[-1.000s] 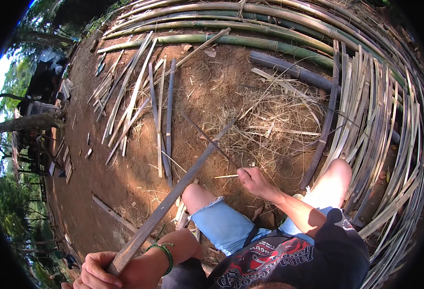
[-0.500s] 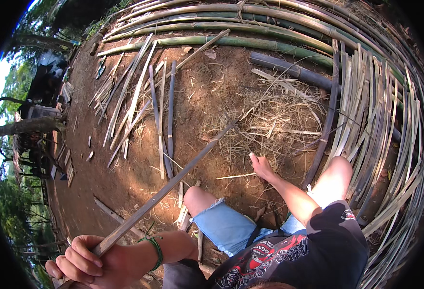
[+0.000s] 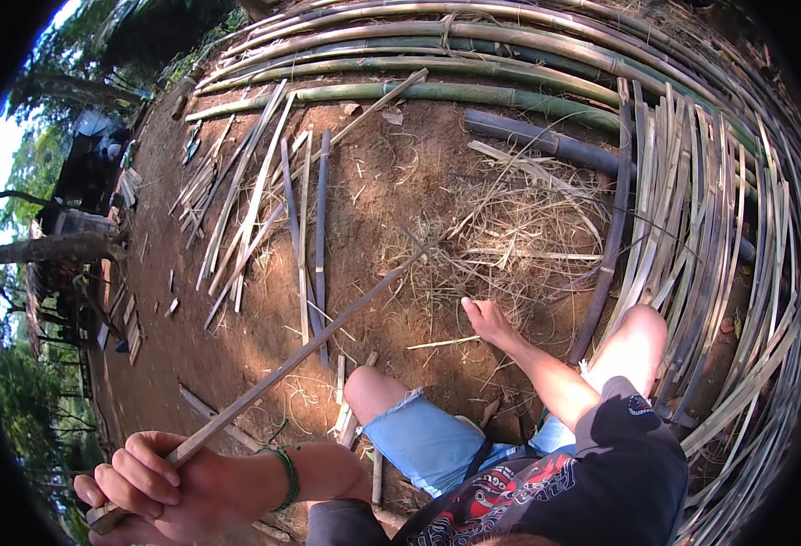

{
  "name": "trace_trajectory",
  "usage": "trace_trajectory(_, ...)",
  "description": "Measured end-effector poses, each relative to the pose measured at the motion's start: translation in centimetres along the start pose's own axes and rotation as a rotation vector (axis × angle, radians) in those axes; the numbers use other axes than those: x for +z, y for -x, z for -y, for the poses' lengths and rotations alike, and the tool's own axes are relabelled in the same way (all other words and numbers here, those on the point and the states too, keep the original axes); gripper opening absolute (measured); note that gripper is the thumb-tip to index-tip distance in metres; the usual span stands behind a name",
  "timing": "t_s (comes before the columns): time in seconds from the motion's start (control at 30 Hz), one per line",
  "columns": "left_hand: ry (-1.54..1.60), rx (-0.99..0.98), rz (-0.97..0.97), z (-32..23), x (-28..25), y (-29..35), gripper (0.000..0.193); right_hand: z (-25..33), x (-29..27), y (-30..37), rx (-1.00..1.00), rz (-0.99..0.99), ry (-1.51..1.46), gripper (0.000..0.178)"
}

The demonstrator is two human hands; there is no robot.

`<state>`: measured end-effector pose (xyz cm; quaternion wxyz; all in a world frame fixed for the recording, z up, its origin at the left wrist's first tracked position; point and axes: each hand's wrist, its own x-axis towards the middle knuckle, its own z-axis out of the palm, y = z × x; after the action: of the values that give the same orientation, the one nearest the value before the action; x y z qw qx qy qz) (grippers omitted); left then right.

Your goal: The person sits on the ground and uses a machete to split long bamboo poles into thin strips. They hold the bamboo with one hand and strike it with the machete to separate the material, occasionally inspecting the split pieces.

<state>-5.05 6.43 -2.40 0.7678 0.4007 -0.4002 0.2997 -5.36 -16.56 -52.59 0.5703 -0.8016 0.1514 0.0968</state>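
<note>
My left hand, at the lower left with a green cord bracelet on its wrist, is closed around a long brown bamboo strip. The strip slants up and right, its far end near a heap of thin shavings on the ground. My right hand is out in front of my knees, fingers curled in and thumb extended. What it holds, if anything, is hidden. A thin pale sliver lies just left of it. The strip's far end is apart from this hand.
Long bamboo poles lie across the back. Many split strips are stacked at right, over a dark pole. More loose strips lie on the brown dirt at left. A short dark bamboo piece rests behind the shavings.
The bamboo strip has been drawn back a little toward the lower left with my left hand; its far end sits lower and further left. My right hand has hardly moved.
</note>
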Motion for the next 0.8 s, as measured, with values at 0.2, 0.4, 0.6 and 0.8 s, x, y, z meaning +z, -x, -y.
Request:
trace_trajectory(0.2, -0.039, -0.027, -0.004, -0.1, 0.3, -0.1, 0.052, -3.1, -1.2, -3.4, 0.436, -0.065, -0.009, 0.075)
trace_trajectory(0.4, -0.029, -0.033, 0.002, -0.2, 0.1, -0.2, 0.051, -1.8, -1.5, -4.0, 0.618, -0.063, -0.130, 0.070)
trace_trajectory(0.6, 0.079, -0.112, 0.190, -0.7, -3.2, -1.7, 0.055, 3.7, -4.0, -1.9, 0.144, -0.067, -0.149, 0.051)
trace_trajectory(0.8, 0.243, -0.145, 0.287, -2.1, -5.4, -5.2, 0.055, 17.9, -6.7, 3.5, -0.428, -0.096, -0.360, 0.032)
